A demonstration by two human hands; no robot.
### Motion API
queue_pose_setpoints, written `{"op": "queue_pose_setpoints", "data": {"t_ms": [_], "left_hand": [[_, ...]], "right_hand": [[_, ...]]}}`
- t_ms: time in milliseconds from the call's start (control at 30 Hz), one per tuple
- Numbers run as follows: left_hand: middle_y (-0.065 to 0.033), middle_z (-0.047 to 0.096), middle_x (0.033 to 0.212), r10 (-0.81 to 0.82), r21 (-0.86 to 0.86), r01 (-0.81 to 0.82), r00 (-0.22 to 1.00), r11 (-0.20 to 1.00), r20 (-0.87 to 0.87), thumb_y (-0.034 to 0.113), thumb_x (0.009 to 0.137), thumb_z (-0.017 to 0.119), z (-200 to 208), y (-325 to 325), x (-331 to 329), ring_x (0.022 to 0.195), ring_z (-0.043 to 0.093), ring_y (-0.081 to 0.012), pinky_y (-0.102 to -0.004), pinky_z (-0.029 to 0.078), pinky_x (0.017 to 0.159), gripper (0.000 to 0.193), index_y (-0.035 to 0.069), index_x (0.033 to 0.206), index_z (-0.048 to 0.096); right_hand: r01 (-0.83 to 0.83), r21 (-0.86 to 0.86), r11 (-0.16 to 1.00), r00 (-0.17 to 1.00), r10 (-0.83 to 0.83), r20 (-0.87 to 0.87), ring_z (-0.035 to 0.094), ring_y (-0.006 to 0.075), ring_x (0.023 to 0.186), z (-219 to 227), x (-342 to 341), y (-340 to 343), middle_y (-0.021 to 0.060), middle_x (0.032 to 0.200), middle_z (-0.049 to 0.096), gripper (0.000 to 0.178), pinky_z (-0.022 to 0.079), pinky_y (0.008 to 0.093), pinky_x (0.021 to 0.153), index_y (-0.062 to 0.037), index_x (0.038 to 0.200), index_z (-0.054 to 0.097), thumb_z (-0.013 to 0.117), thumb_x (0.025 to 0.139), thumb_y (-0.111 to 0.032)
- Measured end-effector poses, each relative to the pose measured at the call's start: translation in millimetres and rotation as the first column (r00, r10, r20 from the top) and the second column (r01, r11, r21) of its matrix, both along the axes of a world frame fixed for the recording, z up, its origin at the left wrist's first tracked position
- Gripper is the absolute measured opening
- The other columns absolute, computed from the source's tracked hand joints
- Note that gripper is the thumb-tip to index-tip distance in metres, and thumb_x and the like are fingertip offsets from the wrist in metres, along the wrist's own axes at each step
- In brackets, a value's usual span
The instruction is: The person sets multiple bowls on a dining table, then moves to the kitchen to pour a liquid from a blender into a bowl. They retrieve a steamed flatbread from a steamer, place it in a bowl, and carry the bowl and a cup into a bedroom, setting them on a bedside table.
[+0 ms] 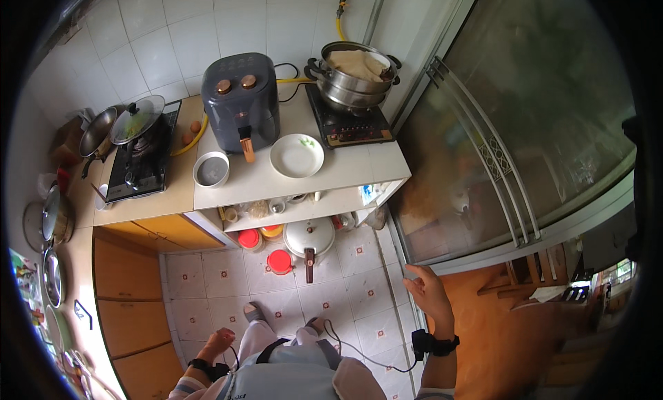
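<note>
My left hand [219, 341] hangs low beside my body, its fingers curled in, with nothing visible in them. My right hand [429, 293] is raised at the right, fingers apart and holding nothing. It is near the lower edge of the frosted glass door [449, 193], and I cannot tell whether it touches the frame. A dark band is strapped round each wrist. On the counter ahead stand a white plate [297, 156] with a green pattern, a bowl [211, 170] with grey contents, and a dark air fryer [242, 103].
A steel steamer pot [356, 75] with a tan cloth sits on an induction cooker [352, 127]. At the left are a gas stove [145, 172] and a lidded pan [138, 120]. A pressure cooker [309, 238] and red-lidded jars [280, 262] stand on the tiled floor. A cable hangs by my legs.
</note>
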State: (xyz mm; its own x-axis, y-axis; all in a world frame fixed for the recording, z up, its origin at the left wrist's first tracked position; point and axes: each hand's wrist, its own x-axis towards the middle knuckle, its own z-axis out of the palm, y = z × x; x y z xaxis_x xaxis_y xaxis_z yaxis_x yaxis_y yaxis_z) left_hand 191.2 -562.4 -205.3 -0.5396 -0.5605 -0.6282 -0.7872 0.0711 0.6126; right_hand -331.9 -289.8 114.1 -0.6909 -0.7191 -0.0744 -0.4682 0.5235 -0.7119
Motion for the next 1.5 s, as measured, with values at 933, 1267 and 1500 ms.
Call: {"op": "queue_pose_setpoints", "data": {"t_ms": [933,1267,1500], "left_hand": [[-0.0047,0.062,0.092,-0.024,-0.020,0.016,0.874,1.000,-0.484,0.010,0.092,0.059,232,-177,-501,0.078,0.061,-0.0116,-0.0254,0.051,0.072,0.019,-0.001,0.108,0.056],[-0.0042,0.062,0.092,0.054,-0.071,-0.115,0.819,0.991,-0.572,0.009,0.093,0.058,315,-213,-659,0.081,0.059,-0.0114,-0.0255,0.049,0.077,0.020,0.000,0.111,0.056],[-0.0074,0.065,0.087,-0.125,-0.295,-0.073,0.791,0.953,-0.599,0.005,0.090,0.059,356,-244,-739,0.075,0.061,-0.0117,-0.0267,0.050,0.069,0.022,-0.001,0.110,0.056]], "right_hand": [[-0.107,-0.252,0.962,0.980,0.058,-0.193,0.059,0.0128,0.082,14,-365,-236,0.0071,0.097,0.065,0.023,0.047,0.0247,0.070,-0.0031,0.109,0.065,0.064,0.089,-0.014],[-0.389,-0.228,0.893,0.879,0.285,-0.382,0.057,0.0263,0.087,42,-488,-361,0.0099,0.087,0.066,0.021,0.047,0.0358,0.075,-0.0025,0.097,0.066,0.070,0.079,-0.012],[-0.564,0.064,0.823,0.739,0.539,-0.405,0.055,0.0269,0.078,29,-500,-422,0.0080,0.070,0.062,0.019,0.047,0.0388,0.069,-0.0031,0.086,0.065,0.073,0.073,-0.013]]}}
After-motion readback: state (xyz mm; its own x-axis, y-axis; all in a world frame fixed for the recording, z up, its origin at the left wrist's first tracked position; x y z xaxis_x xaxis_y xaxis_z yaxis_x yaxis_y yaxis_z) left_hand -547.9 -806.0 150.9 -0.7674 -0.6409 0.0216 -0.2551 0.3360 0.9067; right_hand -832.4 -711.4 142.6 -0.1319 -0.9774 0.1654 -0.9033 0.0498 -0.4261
